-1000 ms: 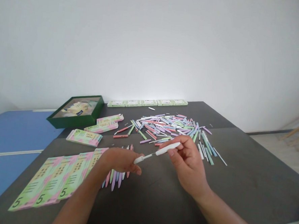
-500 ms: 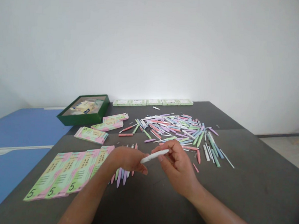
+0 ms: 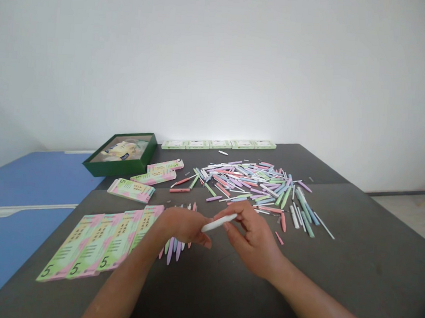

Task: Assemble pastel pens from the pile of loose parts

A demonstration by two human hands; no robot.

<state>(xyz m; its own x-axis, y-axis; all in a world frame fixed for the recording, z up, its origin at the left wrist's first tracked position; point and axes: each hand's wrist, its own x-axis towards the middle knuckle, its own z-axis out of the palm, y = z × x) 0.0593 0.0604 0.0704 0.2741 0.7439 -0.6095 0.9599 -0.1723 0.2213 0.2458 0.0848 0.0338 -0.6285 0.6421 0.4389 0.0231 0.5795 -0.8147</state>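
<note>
A white pen [image 3: 218, 223] is held between both hands above the dark table. My left hand [image 3: 187, 226] is closed on its left end, and my right hand [image 3: 247, 230] pinches the right end between thumb and fingers. Several coloured pens [image 3: 172, 250] lie side by side under and beside my left hand, partly hidden by it. Beyond my hands spreads a loose pile of pastel and white pen parts [image 3: 247, 180].
Flat green-pink packets [image 3: 94, 247] overlap at the left, with several cartons [image 3: 131, 190] behind them. A green box [image 3: 120, 167] holding plastic bags stands at the back left. Several pale boxes [image 3: 220, 144] line the back edge of the dark table [image 3: 364, 264].
The white pen's right end has drawn back slightly into my right fingers. Both hands otherwise keep nearly the same place, and the view has shifted a little.
</note>
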